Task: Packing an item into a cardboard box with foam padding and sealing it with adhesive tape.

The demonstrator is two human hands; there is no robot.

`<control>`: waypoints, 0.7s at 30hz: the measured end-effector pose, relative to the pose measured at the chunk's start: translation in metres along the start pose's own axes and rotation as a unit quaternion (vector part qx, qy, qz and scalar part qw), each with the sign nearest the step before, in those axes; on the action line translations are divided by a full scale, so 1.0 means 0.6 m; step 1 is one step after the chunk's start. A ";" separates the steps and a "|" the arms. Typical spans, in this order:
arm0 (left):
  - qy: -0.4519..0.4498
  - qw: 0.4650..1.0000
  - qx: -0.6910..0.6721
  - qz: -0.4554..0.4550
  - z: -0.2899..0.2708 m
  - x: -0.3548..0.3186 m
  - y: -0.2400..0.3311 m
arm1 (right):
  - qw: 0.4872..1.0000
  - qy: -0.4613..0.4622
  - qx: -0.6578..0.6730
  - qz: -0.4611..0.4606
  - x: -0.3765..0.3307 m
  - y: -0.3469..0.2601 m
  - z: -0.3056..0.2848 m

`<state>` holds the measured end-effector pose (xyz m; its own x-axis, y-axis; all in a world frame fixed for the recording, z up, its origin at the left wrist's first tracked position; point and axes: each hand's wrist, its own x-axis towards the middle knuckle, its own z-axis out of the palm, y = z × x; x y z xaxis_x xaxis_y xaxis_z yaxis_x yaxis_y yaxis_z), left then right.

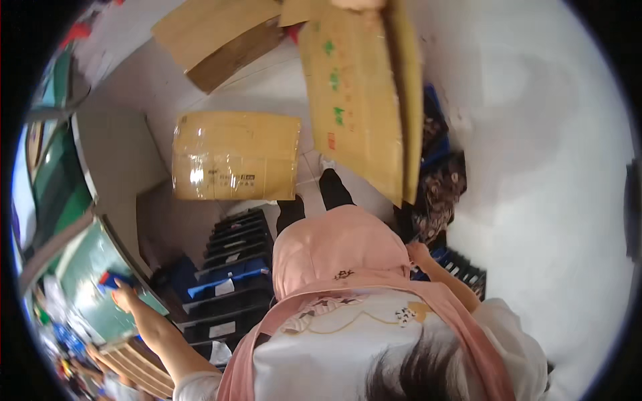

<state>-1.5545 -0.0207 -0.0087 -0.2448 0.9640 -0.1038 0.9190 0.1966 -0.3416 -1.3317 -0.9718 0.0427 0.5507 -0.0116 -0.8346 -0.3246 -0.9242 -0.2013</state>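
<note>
Looks like the placing-or-picking step at the green desk [100, 267]: the left hand [122, 294] is stretched out to the person's left with its grip closed on a small blue packet [114, 278] with a bit of red at its end, held right over the green surface. Just below that grip sits a stack of slatted wooden pieces [134, 364]. The right hand [419, 254] hangs by the hip on the other side; can't tell how open it is or whether it holds anything, it's mostly hidden behind the pink apron [334, 247]. Further off from the left grip are stacked black trays [234, 267], then a taped cardboard box [235, 156] on the floor. My guess is the next move needs a careful, steady reach so the packet keeps flat over the desk.
</note>
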 end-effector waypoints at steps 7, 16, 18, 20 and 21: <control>0.284 0.956 -0.070 -0.036 -0.015 -0.185 0.188 | 0.856 -0.184 0.110 0.470 -0.146 0.258 0.190; 0.171 0.965 -0.010 0.200 0.109 -0.612 0.357 | 0.975 0.190 -0.070 -0.088 0.126 -0.242 0.029; -0.063 0.977 -0.077 0.189 0.209 -0.738 0.345 | 0.957 0.177 -0.065 -0.219 0.199 -0.296 0.040; -0.325 0.932 -0.103 0.122 0.281 -0.851 0.325 | 0.966 0.074 0.000 -0.248 0.279 -0.367 0.060; -0.404 0.896 -0.141 0.115 0.283 -0.913 0.319 | 0.976 0.021 0.007 -0.218 0.316 -0.415 0.060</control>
<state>-1.2967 -0.5416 -0.1758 -0.0772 0.5624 -0.8233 0.9877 0.1560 0.0139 -1.1742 -0.7299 -0.0841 0.6699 0.3650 -0.6466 -0.0624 -0.8401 -0.5389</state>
